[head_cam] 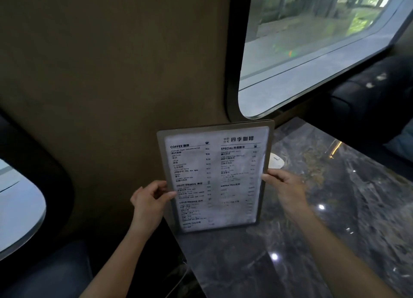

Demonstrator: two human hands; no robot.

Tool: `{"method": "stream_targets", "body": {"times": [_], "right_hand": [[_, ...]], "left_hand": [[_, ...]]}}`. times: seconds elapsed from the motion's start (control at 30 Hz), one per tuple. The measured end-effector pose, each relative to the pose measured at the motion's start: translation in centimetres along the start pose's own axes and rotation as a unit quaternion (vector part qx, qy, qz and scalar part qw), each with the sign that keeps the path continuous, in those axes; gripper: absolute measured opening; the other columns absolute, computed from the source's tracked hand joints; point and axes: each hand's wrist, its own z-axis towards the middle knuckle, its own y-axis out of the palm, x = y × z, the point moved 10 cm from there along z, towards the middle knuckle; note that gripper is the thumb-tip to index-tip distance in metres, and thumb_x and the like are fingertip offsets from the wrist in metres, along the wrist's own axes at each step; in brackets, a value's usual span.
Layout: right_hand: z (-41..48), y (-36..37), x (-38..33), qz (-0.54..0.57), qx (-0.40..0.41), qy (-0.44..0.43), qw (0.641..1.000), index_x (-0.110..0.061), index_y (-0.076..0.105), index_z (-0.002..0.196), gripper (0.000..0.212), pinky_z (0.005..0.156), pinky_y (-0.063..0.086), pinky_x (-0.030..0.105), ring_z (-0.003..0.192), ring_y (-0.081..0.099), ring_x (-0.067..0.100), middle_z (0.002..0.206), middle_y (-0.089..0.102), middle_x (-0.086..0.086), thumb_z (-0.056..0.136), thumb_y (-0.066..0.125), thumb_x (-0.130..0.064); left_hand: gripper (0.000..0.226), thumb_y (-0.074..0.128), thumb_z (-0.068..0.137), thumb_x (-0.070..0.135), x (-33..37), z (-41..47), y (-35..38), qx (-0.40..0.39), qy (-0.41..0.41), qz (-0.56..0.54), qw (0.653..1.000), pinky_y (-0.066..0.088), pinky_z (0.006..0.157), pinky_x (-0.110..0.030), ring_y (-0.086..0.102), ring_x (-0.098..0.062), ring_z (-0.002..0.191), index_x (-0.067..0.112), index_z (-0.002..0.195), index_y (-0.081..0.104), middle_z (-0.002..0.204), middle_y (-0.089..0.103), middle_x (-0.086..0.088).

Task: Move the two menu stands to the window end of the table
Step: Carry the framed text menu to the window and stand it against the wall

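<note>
A grey-framed menu stand [214,177] with a printed drinks list faces me, upright, over the left edge of the dark marble table [324,208]. My left hand [149,199] pinches its left edge and my right hand [283,186] grips its right edge. A thin second edge shows along the top of the frame; whether it is another menu stand behind, I cannot tell. The window [312,47] lies beyond the far end of the table.
A white cup lid [276,161] peeks out behind the menu's right side. A brown padded wall [111,74] rises behind the menu. Dark seats sit at right [368,101] and lower left [44,271]. Another window [17,208] is at left.
</note>
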Motion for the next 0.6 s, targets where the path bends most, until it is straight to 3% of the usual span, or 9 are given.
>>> {"method": "stream_targets", "body": {"times": [0.1, 0.23, 0.3, 0.4, 0.47, 0.53, 0.6], "right_hand": [[0.2, 0.3, 0.0, 0.004, 0.003, -0.004, 1.000, -0.026, 0.068, 0.073, 0.025, 0.060, 0.046, 0.002, 0.062, 0.061, -0.010, 0.061, 0.070, -0.025, 0.074, 0.066, -0.001], [0.2, 0.3, 0.2, 0.005, 0.007, -0.016, 1.000, -0.010, 0.070, 0.086, 0.014, 0.064, 0.048, 0.004, 0.065, 0.062, -0.008, 0.068, 0.070, -0.017, 0.076, 0.065, -0.003], [0.1, 0.4, 0.2, -0.007, 0.000, -0.023, 1.000, -0.011, 0.069, 0.092, 0.015, 0.069, 0.051, 0.007, 0.070, 0.062, -0.005, 0.076, 0.070, -0.015, 0.078, 0.065, -0.007], [-0.1, 0.1, 1.1, -0.014, -0.005, -0.005, 1.000, -0.012, 0.060, 0.110, 0.034, 0.071, 0.051, 0.009, 0.086, 0.061, 0.005, 0.096, 0.065, -0.002, 0.078, 0.067, -0.015], [-0.6, -0.2, 2.3, -0.019, -0.005, 0.018, 1.000, -0.014, 0.054, 0.117, 0.044, 0.075, 0.050, 0.017, 0.092, 0.060, 0.012, 0.103, 0.063, 0.002, 0.076, 0.069, -0.020], [-1.3, -0.6, 3.8, -0.038, 0.008, 0.036, 0.999, -0.015, 0.054, 0.117, 0.046, 0.076, 0.047, 0.022, 0.092, 0.059, 0.015, 0.102, 0.063, 0.006, 0.074, 0.071, -0.021], [-2.0, -0.9, 5.3, -0.053, 0.019, 0.060, 0.997, -0.013, 0.056, 0.114, 0.044, 0.078, 0.050, 0.028, 0.090, 0.060, 0.018, 0.100, 0.065, 0.010, 0.074, 0.071, -0.019]], "left_hand": [[0.027, 0.069, 0.077, 0.016, -0.1, -0.2, -0.3, 0.009, 0.006, -0.007, 1.000, 0.036, 0.101, -0.061, 0.057, -0.026, 0.100, 0.039, 0.074, 0.057, 0.084, 0.062, 0.010], [0.018, 0.067, 0.079, 0.019, -0.4, -0.4, 0.1, 0.004, 0.008, -0.019, 1.000, 0.039, 0.099, -0.059, 0.059, -0.021, 0.095, 0.033, 0.085, 0.059, 0.088, 0.064, 0.009], [0.018, 0.067, 0.079, 0.023, -0.9, -0.4, 0.3, -0.004, 0.001, -0.032, 0.999, 0.040, 0.099, -0.058, 0.058, -0.020, 0.098, 0.032, 0.091, 0.058, 0.091, 0.064, 0.008], [0.030, 0.070, 0.076, 0.030, -1.9, -0.7, 1.2, -0.043, -0.020, -0.027, 0.999, 0.034, 0.106, -0.055, 0.055, -0.016, 0.105, 0.043, 0.094, 0.050, 0.099, 0.060, 0.013], [0.041, 0.071, 0.074, 0.029, -3.2, -1.2, 1.8, -0.061, -0.042, -0.020, 0.997, 0.033, 0.108, -0.053, 0.054, -0.013, 0.106, 0.039, 0.106, 0.047, 0.104, 0.057, 0.015], [0.049, 0.071, 0.076, 0.023, -4.5, -1.9, 2.6, -0.084, -0.056, -0.021, 0.995, 0.040, 0.103, -0.046, 0.054, -0.011, 0.105, 0.030, 0.116, 0.045, 0.106, 0.056, 0.014], [0.049, 0.068, 0.078, 0.017, -5.3, -3.0, 4.0, -0.133, -0.056, -0.031, 0.989, 0.045, 0.091, -0.029, 0.053, -0.007, 0.105, 0.032, 0.118, 0.044, 0.108, 0.056, 0.016]]}}
